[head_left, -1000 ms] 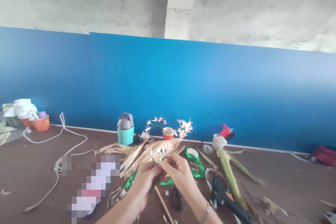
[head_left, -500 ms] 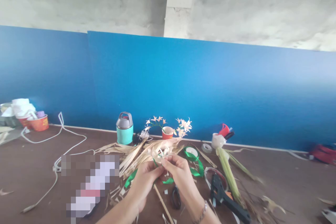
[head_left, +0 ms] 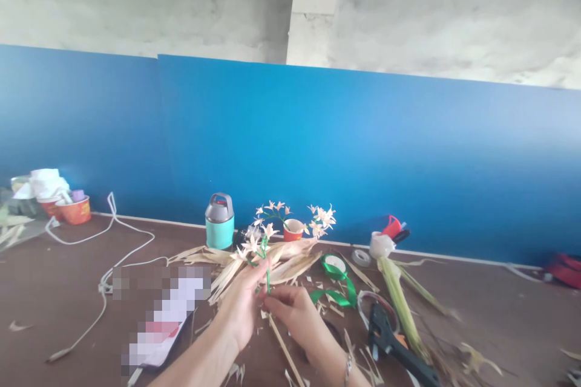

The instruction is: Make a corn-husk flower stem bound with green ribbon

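Note:
A small spray of pale handmade flowers [head_left: 252, 245] on a green-wrapped stem stands upright between my hands. My left hand [head_left: 245, 302] is closed around the stem just below the blossoms. My right hand [head_left: 290, 309] pinches the stem's lower end, thumb against fingers; the very tip is hidden by the fingers. Behind the hands lie dried corn husks [head_left: 290, 260]. To their right is a spool of green ribbon [head_left: 334, 264], with a loose length trailing toward me. A thin stick [head_left: 282, 344] lies below my right hand.
A glue gun [head_left: 394, 344] rests at right by a tape roll [head_left: 361, 258] and green stalks [head_left: 399, 302]. More flowers [head_left: 321, 217] stand near a red paper cup [head_left: 293, 230] along the blue partition [head_left: 318, 145]. A turquoise flask [head_left: 219, 230] and white cable [head_left: 102, 287] are leftward.
The flower spray has turned upright, its blossoms now higher and to the left above my left hand. Both hands have shifted slightly, with my right hand lower on the stem.

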Action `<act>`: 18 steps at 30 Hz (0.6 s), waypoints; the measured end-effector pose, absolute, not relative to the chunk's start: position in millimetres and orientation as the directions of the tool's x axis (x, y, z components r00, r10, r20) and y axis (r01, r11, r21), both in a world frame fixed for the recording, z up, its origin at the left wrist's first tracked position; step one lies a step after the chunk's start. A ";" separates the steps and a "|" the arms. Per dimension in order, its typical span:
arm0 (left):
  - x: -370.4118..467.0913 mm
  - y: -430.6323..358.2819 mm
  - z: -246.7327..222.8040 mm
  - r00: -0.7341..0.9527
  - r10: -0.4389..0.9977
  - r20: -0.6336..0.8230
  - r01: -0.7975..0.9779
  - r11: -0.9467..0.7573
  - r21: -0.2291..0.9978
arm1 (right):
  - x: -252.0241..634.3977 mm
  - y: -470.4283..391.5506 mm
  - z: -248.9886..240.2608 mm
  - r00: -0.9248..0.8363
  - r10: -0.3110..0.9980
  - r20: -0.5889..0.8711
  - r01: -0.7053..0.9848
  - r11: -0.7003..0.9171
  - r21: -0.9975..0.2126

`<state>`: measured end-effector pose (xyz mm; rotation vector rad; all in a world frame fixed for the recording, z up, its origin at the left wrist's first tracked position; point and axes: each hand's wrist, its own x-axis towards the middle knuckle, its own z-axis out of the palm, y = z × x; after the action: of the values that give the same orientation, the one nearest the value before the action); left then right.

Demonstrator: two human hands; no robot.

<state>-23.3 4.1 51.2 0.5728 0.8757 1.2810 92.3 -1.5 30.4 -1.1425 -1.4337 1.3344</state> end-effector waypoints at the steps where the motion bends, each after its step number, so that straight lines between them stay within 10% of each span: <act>1: -24.3 5.8 49.5 0.030 0.973 -0.228 -0.570 0.204 0.796 | 91.9 -1.6 29.0 -0.220 0.976 -0.001 0.079 0.017 -0.997; 10: -29.4 13.3 42.4 -0.049 0.977 -0.209 -0.624 0.133 0.770 | 92.5 1.3 26.9 -0.064 0.997 0.034 0.239 0.049 -0.970; 18: -30.9 13.3 49.7 -0.045 0.966 -0.254 -0.676 0.158 0.720 | 98.0 -3.7 34.0 -0.382 0.914 -0.135 -0.060 -0.170 -0.984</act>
<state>-30.9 13.3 49.7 0.4394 0.8435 1.3991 98.0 -3.7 34.0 -1.0460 -1.3363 1.6530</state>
